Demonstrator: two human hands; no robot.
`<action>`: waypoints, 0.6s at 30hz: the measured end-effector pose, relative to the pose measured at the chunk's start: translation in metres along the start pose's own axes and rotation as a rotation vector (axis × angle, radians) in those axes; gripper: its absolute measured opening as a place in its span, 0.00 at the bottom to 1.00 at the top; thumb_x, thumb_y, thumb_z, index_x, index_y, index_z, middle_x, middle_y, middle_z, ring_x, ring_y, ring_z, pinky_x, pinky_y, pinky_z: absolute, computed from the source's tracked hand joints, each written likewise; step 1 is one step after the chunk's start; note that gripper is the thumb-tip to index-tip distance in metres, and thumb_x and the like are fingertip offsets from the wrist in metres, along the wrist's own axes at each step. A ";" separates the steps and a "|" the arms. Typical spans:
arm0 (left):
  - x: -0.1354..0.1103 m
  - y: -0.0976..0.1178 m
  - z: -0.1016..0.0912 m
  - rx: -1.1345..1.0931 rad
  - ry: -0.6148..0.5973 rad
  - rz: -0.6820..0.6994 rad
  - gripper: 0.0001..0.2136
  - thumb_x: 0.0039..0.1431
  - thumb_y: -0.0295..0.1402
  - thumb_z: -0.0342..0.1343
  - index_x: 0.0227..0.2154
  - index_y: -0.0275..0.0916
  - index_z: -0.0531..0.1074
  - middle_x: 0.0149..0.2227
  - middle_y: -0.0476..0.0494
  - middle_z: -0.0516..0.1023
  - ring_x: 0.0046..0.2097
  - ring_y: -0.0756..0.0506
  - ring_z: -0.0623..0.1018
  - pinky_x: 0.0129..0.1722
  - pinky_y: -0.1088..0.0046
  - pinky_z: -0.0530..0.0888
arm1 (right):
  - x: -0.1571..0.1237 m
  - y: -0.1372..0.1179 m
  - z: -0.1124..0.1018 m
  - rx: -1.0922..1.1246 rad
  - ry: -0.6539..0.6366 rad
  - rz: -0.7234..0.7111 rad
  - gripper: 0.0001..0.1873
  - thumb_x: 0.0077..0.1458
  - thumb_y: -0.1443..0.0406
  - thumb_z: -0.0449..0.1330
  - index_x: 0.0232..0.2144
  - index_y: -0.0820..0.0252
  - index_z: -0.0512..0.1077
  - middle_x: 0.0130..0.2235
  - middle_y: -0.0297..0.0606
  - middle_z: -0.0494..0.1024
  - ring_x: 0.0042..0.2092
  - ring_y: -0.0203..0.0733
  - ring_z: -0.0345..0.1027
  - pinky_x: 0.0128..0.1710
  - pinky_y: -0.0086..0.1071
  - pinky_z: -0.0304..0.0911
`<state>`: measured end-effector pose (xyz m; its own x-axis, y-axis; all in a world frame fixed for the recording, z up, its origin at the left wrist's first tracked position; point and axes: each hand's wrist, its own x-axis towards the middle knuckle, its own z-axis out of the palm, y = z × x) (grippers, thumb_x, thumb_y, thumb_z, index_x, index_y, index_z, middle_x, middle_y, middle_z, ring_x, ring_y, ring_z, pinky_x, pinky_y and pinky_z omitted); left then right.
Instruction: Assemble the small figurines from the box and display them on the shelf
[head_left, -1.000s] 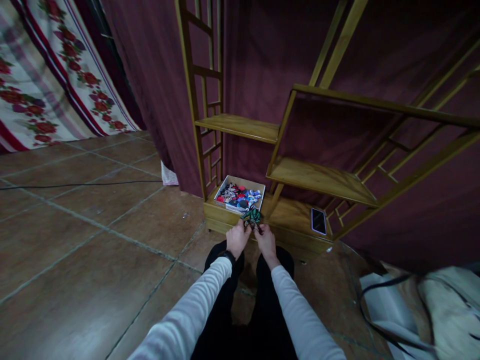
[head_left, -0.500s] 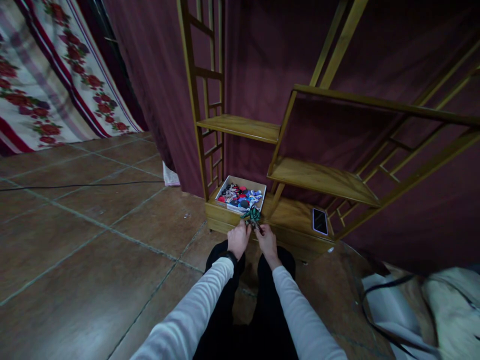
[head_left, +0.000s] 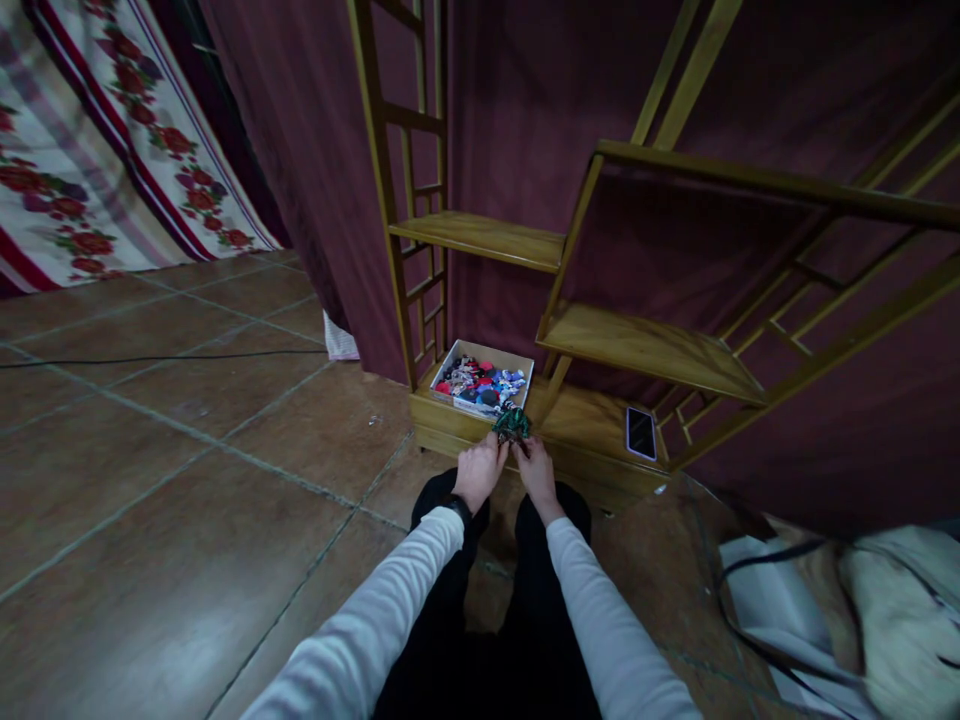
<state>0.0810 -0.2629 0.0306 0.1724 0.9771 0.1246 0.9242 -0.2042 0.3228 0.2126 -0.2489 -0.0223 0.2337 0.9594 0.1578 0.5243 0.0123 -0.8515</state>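
Note:
A small bunched green-and-dark piece, perhaps fabric (head_left: 513, 423), is pinched between my two hands; its exact kind is too small to make out. My left hand (head_left: 480, 472), with a dark band at the wrist, is closed on its left lower side. On the right lower side, the fingers of my right hand (head_left: 536, 473) are closed on the same piece. Just beyond my hands stands a shallow open box (head_left: 530, 385) of small mixed red, blue, black and white items (head_left: 480, 383), several of them piled together.
The box stands on the low base of a wooden shelf unit (head_left: 480, 238), whose shelves overhang behind it. A phone-like device (head_left: 640, 434) lies on the base at right. A pale bag (head_left: 904, 600) with a dark strap sits on the tiled floor (head_left: 187, 520). A thin cable (head_left: 165, 357) crosses at left.
The green piece has turned and bunched differently between my fingers, and my hands are slightly closer together. My view has shifted a little. The box stays in place.

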 end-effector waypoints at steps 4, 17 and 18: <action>-0.003 0.000 0.002 -0.011 0.002 0.143 0.18 0.64 0.40 0.34 0.46 0.36 0.63 0.39 0.35 0.75 0.40 0.43 0.76 0.39 0.70 0.67 | 0.003 0.003 0.000 0.007 0.034 0.046 0.14 0.50 0.58 0.54 0.38 0.57 0.67 0.38 0.43 0.77 0.40 0.47 0.71 0.39 0.34 0.62; -0.006 -0.008 0.016 0.156 0.169 0.452 0.22 0.61 0.28 0.42 0.58 0.30 0.53 0.37 0.38 0.73 0.39 0.44 0.74 0.36 0.69 0.67 | 0.002 0.014 -0.002 0.267 0.218 -0.054 0.16 0.48 0.61 0.54 0.39 0.61 0.64 0.35 0.40 0.74 0.35 0.39 0.67 0.38 0.33 0.61; -0.006 -0.009 0.016 0.173 0.177 0.459 0.22 0.60 0.27 0.43 0.58 0.30 0.53 0.36 0.38 0.73 0.38 0.44 0.74 0.36 0.70 0.67 | 0.001 0.014 -0.004 0.253 0.222 -0.052 0.15 0.47 0.61 0.55 0.39 0.61 0.64 0.34 0.39 0.74 0.34 0.39 0.67 0.38 0.33 0.61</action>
<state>0.0775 -0.2664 0.0118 0.5264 0.7613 0.3785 0.8126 -0.5815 0.0395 0.2234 -0.2484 -0.0321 0.3987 0.8715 0.2857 0.3271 0.1559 -0.9320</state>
